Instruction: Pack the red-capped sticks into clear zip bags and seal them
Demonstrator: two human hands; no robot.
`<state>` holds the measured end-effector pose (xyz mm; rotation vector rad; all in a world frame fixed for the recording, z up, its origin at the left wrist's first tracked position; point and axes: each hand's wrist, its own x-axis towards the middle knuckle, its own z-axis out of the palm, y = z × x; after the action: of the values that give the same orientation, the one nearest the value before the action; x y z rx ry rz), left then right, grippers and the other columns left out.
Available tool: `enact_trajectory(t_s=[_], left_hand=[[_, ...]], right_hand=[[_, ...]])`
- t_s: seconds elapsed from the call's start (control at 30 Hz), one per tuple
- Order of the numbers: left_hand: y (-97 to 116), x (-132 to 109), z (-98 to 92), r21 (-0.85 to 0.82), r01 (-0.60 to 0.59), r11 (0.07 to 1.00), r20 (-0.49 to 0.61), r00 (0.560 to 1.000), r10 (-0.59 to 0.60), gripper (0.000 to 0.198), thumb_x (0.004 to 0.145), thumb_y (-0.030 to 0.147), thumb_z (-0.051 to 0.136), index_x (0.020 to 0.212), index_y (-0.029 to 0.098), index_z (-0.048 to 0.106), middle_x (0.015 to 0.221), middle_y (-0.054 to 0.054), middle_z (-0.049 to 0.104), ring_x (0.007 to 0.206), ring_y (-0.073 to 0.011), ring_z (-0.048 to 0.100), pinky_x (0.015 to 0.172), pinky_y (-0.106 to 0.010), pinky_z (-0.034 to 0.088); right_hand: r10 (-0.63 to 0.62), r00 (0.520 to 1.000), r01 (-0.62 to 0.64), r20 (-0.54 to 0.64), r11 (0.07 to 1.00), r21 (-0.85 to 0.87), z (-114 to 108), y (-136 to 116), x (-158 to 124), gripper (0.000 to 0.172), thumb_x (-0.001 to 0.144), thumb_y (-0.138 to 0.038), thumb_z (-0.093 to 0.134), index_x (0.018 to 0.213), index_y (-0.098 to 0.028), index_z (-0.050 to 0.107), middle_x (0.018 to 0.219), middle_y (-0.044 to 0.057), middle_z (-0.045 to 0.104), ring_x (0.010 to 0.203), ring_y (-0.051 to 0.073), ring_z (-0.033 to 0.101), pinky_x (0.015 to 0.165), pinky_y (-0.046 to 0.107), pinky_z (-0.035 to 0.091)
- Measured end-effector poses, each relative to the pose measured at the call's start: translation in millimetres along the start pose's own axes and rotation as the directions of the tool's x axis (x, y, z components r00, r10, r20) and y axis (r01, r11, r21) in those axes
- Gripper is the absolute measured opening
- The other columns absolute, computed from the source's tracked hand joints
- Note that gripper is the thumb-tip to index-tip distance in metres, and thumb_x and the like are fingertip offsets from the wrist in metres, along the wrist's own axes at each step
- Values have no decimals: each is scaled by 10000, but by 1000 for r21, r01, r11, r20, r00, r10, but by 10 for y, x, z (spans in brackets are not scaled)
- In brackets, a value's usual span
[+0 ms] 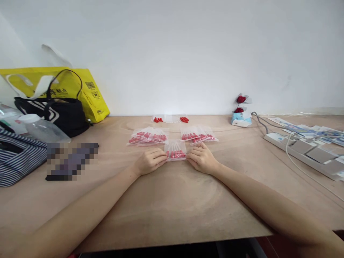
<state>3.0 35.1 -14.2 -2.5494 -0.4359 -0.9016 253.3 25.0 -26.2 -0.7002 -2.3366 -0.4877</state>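
Observation:
A small clear zip bag (175, 147) with several red capsules in it lies on the wooden table between my hands. My left hand (151, 160) has its fingers closed on the bag's left edge. On the opposite edge, the fingers of my right hand (202, 158) are pinched at the bag's corner. Just beyond sit a left pile of similar filled bags (147, 136) and a right pile of filled bags (198, 135). Farther back, near the wall, are loose-looking red capsules (158, 120) and a second cluster of red capsules (184, 119) on clear plastic.
At left stand a yellow bag (94, 96), a black handbag (67, 114), a plastic bottle (45, 129) and a striped pouch (24, 157). A blurred-out dark object (72, 161) lies nearer. At right are a power strip (303, 152) with cables, papers (292, 125) and a tissue pack (241, 118) with red flowers.

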Motion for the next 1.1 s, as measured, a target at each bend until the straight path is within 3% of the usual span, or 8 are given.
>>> enact_trajectory(t_s=[0.2,0.47,0.6,0.8,1.1], left_hand=[[-42,-4,14,21,-57,998,38,998,56,178,834,151,473,728,178,614,710,-24,669,673,-135,608,620,-271,515],[110,177,173,-86,91,992,-26,995,-94,127,824,182,501,842,186,627,861,-35,673,806,-139,611,765,-294,510],[160,262,277,-111,69,991,-50,996,-75,129,826,178,505,809,186,633,831,-29,677,769,-133,619,726,-278,510],[158,276,290,-88,29,996,-80,996,-37,95,812,175,534,798,174,627,815,-25,681,742,-138,617,689,-277,506],[157,272,271,-13,-64,998,-17,998,64,120,827,146,496,849,169,612,852,-30,680,786,-152,612,702,-299,494]], right_hand=[[2,1000,-2,17,1000,-8,2,16,12,258,849,-176,381,664,-182,560,581,8,555,595,121,470,732,314,292],[33,999,-32,-7,998,55,33,-50,59,192,842,-196,413,710,-178,552,624,10,584,634,126,499,740,313,282],[42,999,-40,-21,997,58,57,-83,89,197,842,-206,413,703,-178,550,617,11,578,625,128,495,732,312,282],[26,999,-24,-45,999,41,58,-101,104,212,844,-216,410,695,-175,555,611,10,577,611,124,488,717,310,288],[-46,997,46,-70,999,0,37,-100,114,208,827,-186,413,668,-163,545,579,8,546,586,120,468,722,312,289]])
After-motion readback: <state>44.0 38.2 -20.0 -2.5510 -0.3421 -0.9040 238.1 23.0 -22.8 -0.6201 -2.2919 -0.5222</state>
